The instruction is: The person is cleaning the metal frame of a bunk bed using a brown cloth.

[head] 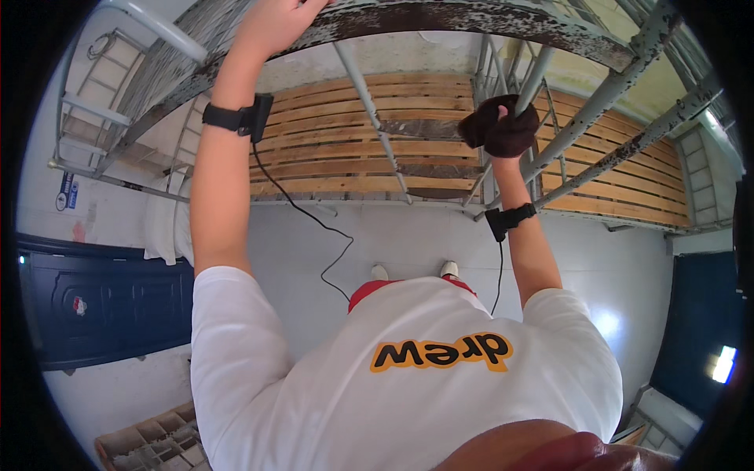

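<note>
My left hand (pixel 280 23) reaches to the worn metal rail (pixel 447 20) of an upper bunk at the top of the head view; its fingers are cut off by the picture's edge, so what they do is hidden. Below the rail, my right hand (pixel 503 132) is closed on a dark brown cloth (pixel 524 132), which wraps against a grey metal bed post (pixel 537 73). A thumb tip shows through the folds. Both wrists wear black straps with cabled devices.
Wooden slats (pixel 330 129) of a lower bunk lie beneath the rail, with more slats (pixel 612 171) to the right. Peeling metal poles (pixel 607 118) slant across the upper right. A ladder-like frame (pixel 112 65) stands at left. Dark blue doors (pixel 118 300) are at both sides.
</note>
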The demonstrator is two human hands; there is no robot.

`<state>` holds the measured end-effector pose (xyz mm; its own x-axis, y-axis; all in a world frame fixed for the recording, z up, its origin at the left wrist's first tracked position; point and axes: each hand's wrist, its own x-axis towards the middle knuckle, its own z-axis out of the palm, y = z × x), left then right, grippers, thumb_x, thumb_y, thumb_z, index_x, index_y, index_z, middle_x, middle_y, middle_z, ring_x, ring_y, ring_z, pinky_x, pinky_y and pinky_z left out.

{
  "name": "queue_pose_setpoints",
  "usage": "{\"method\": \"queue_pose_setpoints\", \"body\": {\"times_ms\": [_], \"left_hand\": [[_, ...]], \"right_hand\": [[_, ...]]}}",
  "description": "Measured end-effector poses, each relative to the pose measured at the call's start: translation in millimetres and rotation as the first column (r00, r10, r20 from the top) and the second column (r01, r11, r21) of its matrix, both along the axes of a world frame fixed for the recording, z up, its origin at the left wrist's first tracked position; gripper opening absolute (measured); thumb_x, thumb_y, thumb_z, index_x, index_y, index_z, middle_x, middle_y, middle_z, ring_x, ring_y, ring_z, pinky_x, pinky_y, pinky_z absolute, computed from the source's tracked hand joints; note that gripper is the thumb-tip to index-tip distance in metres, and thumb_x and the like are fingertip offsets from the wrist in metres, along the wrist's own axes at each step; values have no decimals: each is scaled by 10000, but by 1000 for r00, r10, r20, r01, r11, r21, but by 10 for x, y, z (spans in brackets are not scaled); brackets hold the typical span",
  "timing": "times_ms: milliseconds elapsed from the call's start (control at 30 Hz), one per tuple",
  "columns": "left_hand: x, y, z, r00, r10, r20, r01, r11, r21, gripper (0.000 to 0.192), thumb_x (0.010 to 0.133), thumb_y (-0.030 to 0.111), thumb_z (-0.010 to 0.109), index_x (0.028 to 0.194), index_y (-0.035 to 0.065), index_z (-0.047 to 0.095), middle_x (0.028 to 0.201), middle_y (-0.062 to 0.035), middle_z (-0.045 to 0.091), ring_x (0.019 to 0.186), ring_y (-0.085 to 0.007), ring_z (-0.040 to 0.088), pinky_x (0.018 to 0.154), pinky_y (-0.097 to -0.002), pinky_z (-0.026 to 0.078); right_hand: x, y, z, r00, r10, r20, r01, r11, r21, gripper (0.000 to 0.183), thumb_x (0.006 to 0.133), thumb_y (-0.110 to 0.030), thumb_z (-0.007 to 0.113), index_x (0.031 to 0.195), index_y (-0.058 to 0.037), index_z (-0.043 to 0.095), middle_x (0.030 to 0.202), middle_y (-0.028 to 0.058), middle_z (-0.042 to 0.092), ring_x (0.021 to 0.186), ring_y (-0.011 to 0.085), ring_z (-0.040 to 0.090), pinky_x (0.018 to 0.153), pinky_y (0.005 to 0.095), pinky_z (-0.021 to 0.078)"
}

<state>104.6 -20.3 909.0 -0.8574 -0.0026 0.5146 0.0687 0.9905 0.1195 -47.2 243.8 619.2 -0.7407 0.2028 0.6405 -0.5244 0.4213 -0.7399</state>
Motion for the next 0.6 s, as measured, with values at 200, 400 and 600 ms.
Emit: {"method": "queue_pose_setpoints", "body": {"times_ms": [200,400,600], "left_hand": [[90,8,19,994,66,-82,-68,997,-19,313,851,274,497,724,0,582,708,-204,592,675,-396,561,585,-449,429],[289,41,48,992,44,-114,-43,999,15,311,840,287,500,702,28,601,675,-185,593,639,-386,563,559,-468,428],[249,-128,16,992,-35,-120,36,999,6,345,850,315,481,679,51,623,661,-166,609,612,-358,576,540,-461,441]], "right_hand": [[612,-114,310,920,386,-71,-390,882,-264,322,809,-37,634,1117,-59,539,1052,94,587,895,258,555,776,377,464],[745,138,-258,809,561,-177,-507,817,275,407,946,-175,511,1327,-55,432,1147,99,574,1007,237,561,922,356,457],[596,-374,-4,642,754,143,-753,583,305,440,912,-242,572,1298,-65,458,1203,103,552,1087,265,524,983,354,417]]}}
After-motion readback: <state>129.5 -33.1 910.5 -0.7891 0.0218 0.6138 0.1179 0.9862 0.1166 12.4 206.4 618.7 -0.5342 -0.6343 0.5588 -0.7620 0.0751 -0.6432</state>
